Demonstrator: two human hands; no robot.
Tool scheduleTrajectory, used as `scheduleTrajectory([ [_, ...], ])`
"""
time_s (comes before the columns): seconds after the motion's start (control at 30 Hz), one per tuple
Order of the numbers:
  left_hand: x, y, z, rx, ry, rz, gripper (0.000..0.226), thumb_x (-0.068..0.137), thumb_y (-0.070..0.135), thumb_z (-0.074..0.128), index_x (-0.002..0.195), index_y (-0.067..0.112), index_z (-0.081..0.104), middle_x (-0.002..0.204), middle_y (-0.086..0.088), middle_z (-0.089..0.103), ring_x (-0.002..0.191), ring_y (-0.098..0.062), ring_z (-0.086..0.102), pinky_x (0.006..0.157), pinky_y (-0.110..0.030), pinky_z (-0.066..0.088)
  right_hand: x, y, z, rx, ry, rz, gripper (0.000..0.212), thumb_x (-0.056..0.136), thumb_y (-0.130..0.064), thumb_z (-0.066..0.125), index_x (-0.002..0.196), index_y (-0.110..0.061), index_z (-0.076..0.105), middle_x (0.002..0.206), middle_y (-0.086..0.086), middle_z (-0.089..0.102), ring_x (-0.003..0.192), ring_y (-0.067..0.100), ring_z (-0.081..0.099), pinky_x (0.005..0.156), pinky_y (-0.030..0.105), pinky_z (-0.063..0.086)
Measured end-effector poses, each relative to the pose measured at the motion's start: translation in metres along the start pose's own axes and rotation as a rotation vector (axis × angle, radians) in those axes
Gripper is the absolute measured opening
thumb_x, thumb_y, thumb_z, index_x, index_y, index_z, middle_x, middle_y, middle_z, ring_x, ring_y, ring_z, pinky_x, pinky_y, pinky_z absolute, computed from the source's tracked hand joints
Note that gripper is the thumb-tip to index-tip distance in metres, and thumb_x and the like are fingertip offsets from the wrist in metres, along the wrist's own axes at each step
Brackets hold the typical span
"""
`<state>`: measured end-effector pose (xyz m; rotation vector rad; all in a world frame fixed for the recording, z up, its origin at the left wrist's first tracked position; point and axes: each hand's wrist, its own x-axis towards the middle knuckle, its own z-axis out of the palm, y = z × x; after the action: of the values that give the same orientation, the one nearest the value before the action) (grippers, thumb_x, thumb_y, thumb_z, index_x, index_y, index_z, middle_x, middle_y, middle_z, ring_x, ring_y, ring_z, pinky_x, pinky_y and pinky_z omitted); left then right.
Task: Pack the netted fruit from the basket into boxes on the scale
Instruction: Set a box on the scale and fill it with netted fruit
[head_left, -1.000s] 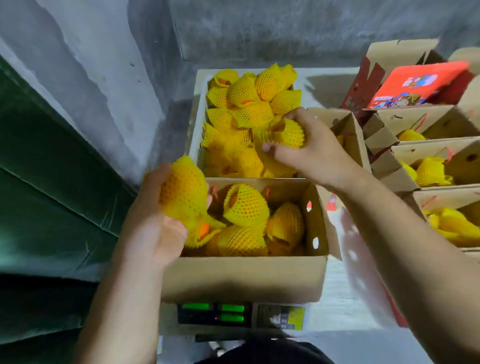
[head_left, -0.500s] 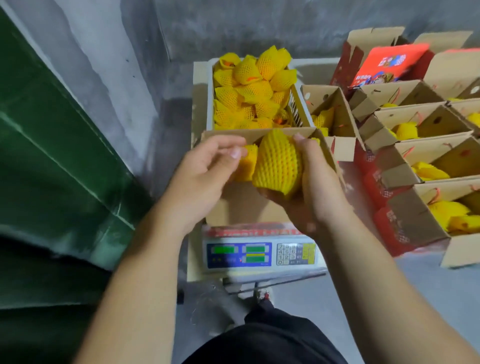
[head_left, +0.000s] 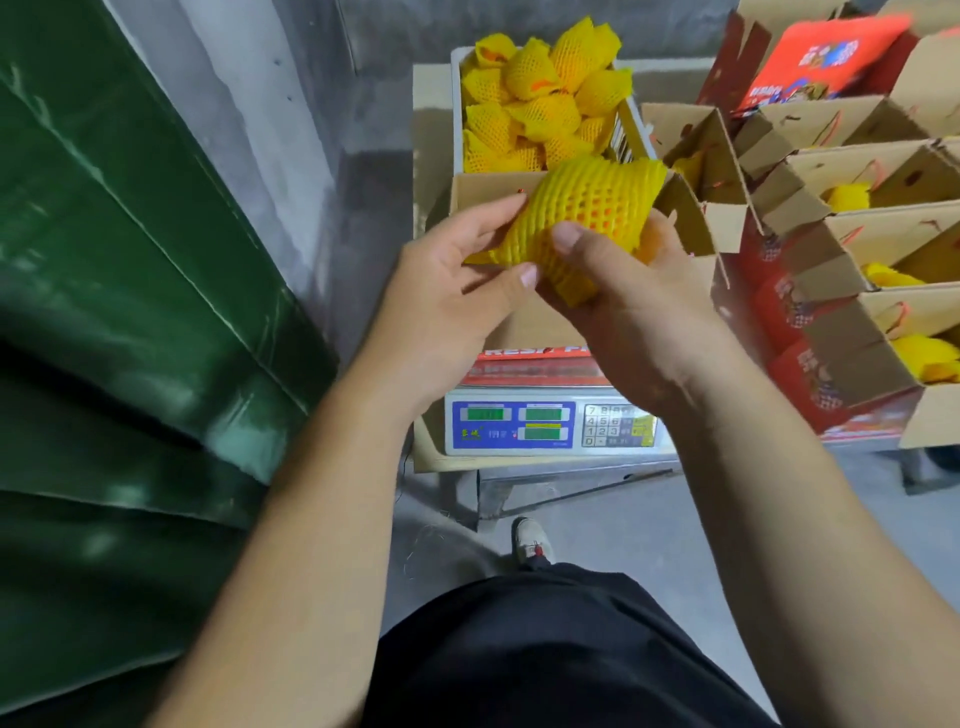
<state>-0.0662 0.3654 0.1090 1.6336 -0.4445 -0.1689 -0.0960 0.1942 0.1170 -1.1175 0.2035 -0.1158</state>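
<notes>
Held netted fruit (head_left: 587, 208): yellow foam mesh, diamond lattice, orange showing through; basket (head_left: 456, 104): white, piled with matching yellow nets; box on the scale (head_left: 488, 189): plain brown card, red printed band low on its front; scale (head_left: 550, 426): blue panel, green displays, white keypad; tarpaulin (head_left: 130, 312): dark green
</notes>
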Motion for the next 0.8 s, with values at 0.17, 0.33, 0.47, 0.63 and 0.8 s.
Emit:
scheduleTrajectory([
  [0.17, -0.004, 0.005, 0.006, 0.132, -0.065, 0.028, 0.045, 0.110, 0.013, 0.052, 0.155, 0.015, 0.049, 0.150, 0.003, 0.059, 0.133, -0.001, 0.057, 0.108, -0.021, 0.048, -0.012, 0.002, -0.003, -0.092, -0.007, -0.019, 0.058, 0.089, -0.025, 0.077, 0.140, -0.010, 0.053, 0.131, 0.013, 0.068, 0.120, 0.027, 0.068, 0.095, 0.037, 0.056],
  [0.33, 0.002, 0.003, 0.005, 0.203, -0.219, 0.026, 0.048, 0.111, 0.015, 0.049, 0.159, 0.020, 0.041, 0.154, 0.003, 0.055, 0.141, -0.006, 0.051, 0.119, -0.031, 0.042, -0.018, 0.005, -0.006, -0.037, 0.013, -0.017, 0.054, 0.100, -0.013, 0.061, 0.149, -0.009, 0.040, 0.139, 0.014, 0.063, 0.124, 0.023, 0.066, 0.097, 0.036, 0.056],
  [0.47, 0.011, -0.007, 0.011, 0.190, -0.163, 0.044, 0.050, 0.108, 0.014, 0.056, 0.157, 0.019, 0.045, 0.141, 0.014, 0.059, 0.134, 0.003, 0.055, 0.114, -0.023, 0.044, -0.019, -0.004, -0.008, 0.111, -0.019, 0.094, 0.046, 0.104, -0.025, 0.046, 0.147, -0.011, 0.048, 0.141, 0.013, 0.064, 0.130, 0.026, 0.062, 0.104, 0.042, 0.053],
  [0.63, 0.022, -0.022, 0.016, 0.179, -0.131, 0.024, 0.048, 0.105, 0.009, 0.061, 0.153, 0.014, 0.051, 0.136, 0.015, 0.063, 0.127, 0.005, 0.060, 0.106, -0.014, 0.045, -0.014, -0.002, -0.016, -0.022, 0.033, 0.017, 0.047, 0.108, -0.025, 0.052, 0.152, -0.015, 0.040, 0.142, 0.010, 0.063, 0.129, 0.029, 0.063, 0.099, 0.042, 0.057],
  [0.8, 0.034, -0.020, 0.015, 0.210, -0.121, -0.022, 0.050, 0.104, 0.012, 0.065, 0.152, 0.011, 0.053, 0.144, 0.004, 0.063, 0.128, 0.008, 0.057, 0.103, -0.009, 0.044, 0.003, -0.003, -0.023, -0.082, 0.036, 0.009, 0.049, 0.105, -0.019, 0.058, 0.149, -0.001, 0.045, 0.143, 0.021, 0.060, 0.132, 0.033, 0.060, 0.113, 0.055, 0.047],
])
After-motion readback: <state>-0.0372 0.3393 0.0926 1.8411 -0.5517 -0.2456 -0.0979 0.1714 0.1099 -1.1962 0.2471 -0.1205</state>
